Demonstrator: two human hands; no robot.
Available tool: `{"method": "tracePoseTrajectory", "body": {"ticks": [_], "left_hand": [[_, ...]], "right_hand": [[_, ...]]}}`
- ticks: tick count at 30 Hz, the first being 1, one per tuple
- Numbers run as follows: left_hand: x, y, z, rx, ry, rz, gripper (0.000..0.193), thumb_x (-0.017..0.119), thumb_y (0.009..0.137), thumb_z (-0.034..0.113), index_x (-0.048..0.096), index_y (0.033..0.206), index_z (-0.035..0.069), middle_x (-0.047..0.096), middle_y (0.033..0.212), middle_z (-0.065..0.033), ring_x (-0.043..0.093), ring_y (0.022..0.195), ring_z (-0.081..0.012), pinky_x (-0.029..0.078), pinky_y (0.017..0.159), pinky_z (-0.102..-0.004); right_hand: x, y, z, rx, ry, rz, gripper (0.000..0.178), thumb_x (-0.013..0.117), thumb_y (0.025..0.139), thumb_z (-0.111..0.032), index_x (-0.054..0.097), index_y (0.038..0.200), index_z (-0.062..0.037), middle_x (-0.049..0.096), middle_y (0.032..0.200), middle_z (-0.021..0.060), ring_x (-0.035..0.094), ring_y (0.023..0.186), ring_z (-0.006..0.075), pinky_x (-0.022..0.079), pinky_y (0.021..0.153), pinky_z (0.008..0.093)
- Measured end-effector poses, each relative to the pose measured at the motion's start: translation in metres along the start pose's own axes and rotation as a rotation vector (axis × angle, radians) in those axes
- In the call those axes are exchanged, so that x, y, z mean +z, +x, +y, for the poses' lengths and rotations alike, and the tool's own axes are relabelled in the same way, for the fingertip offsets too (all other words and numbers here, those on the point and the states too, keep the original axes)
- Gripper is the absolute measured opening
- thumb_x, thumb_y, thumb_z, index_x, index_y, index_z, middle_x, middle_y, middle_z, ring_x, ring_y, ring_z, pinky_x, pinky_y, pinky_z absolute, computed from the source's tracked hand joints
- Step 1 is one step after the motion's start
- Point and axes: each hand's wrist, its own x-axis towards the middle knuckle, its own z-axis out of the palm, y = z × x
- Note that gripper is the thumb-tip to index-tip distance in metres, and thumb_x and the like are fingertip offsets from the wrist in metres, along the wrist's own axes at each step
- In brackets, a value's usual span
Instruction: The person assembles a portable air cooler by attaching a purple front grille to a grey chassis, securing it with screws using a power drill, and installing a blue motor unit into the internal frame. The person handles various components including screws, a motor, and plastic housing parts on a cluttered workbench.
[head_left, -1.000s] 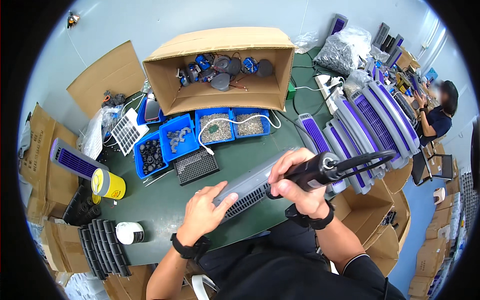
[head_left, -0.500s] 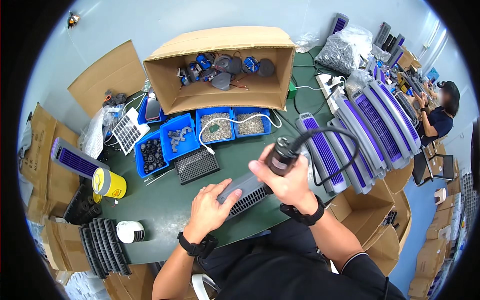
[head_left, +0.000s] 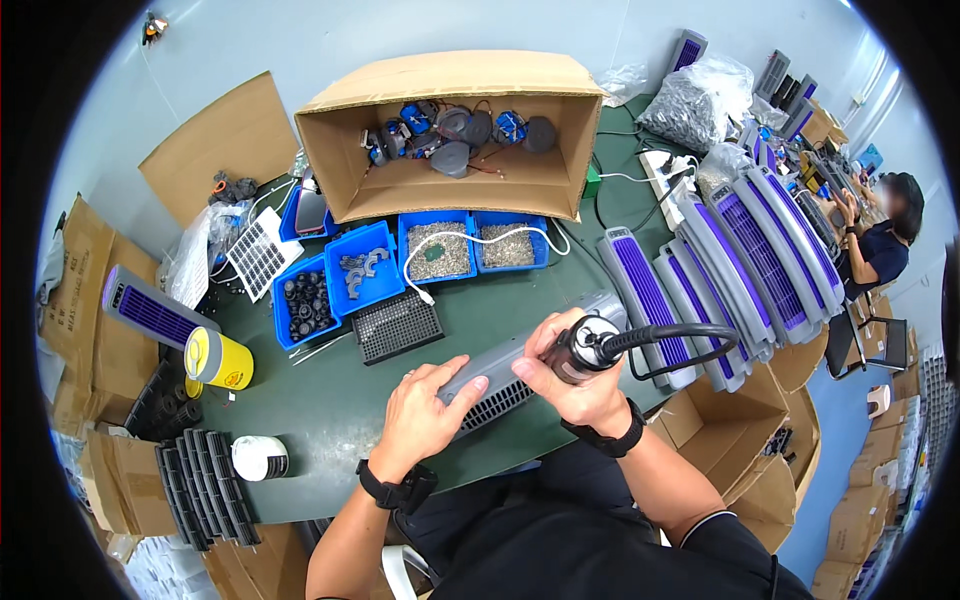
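Note:
A long grey plastic housing point(head_left: 492, 367) with a slotted near side lies slantwise on the green table in front of me. My left hand point(head_left: 420, 412) grips its left end, fingers over the top and thumb along the slots. In my right hand point(head_left: 585, 395) is a black corded electric screwdriver point(head_left: 582, 352), held upright over the right half of the housing. My hand hides the tool's tip, so I cannot tell if it touches a screw. The black cable point(head_left: 680, 335) loops off to the right.
Blue bins point(head_left: 362, 268) with screws and small parts stand beyond the housing, before a cardboard box point(head_left: 450, 197) of motor parts. Grey-purple units point(head_left: 650, 300) crowd the right. At left are a yellow tub point(head_left: 232, 362) and white jar point(head_left: 258, 457). A person point(head_left: 880, 250) works far right.
My right hand has swung the screwdriver from leaning to more upright and moved slightly right and down over the housing. The cable loop has dropped. My left hand keeps its place.

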Motion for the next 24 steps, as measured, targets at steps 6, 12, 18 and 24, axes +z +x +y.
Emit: {"method": "tracePoseTrajectory", "body": {"ticks": [6,12,18,24], "left_hand": [[-0.001,-0.001,-0.001,0.015,-0.01,0.02,0.055,0.07,0.095,0.05,0.073,0.127,0.005,0.073,0.105,-0.0221,0.069,0.098,-0.04,0.054,0.09,-0.0484],[0.01,0.0,0.004,-0.068,-0.109,0.035,0.056,0.068,0.097,0.049,0.072,0.129,0.002,0.073,0.114,-0.0231,0.07,0.101,-0.0383,0.054,0.09,-0.0474],[0.026,-0.007,0.002,-0.067,-0.258,0.109,0.045,0.061,0.101,0.035,0.07,0.129,0.001,0.073,0.115,-0.0242,0.069,0.1,-0.0384,0.053,0.092,-0.0453],[0.032,-0.008,-0.002,-0.082,-0.299,0.156,0.042,0.053,0.105,0.032,0.068,0.127,0.001,0.074,0.11,-0.0237,0.068,0.105,-0.0428,0.051,0.097,-0.049]], "right_hand": [[-0.007,0.003,-0.002,0.015,-0.053,-0.127,0.031,0.078,0.083,0.013,0.059,0.103,-0.0016,0.066,0.087,0.0091,0.066,0.077,0.0144,0.053,0.066,0.028],[0.006,0.008,-0.041,0.016,0.333,-0.071,0.033,0.081,0.086,0.006,0.058,0.109,-0.0011,0.066,0.086,0.0066,0.063,0.074,0.0108,0.05,0.064,0.0236],[0.027,-0.021,-0.023,0.021,0.29,-0.171,0.033,0.08,0.089,0.001,0.056,0.112,-0.0017,0.065,0.089,0.0077,0.065,0.077,0.0126,0.053,0.067,0.0282],[0.046,-0.034,-0.019,0.015,0.365,-0.113,0.033,0.081,0.089,-0.004,0.057,0.11,-0.0016,0.066,0.089,0.0095,0.065,0.077,0.0142,0.055,0.069,0.0297]]}}
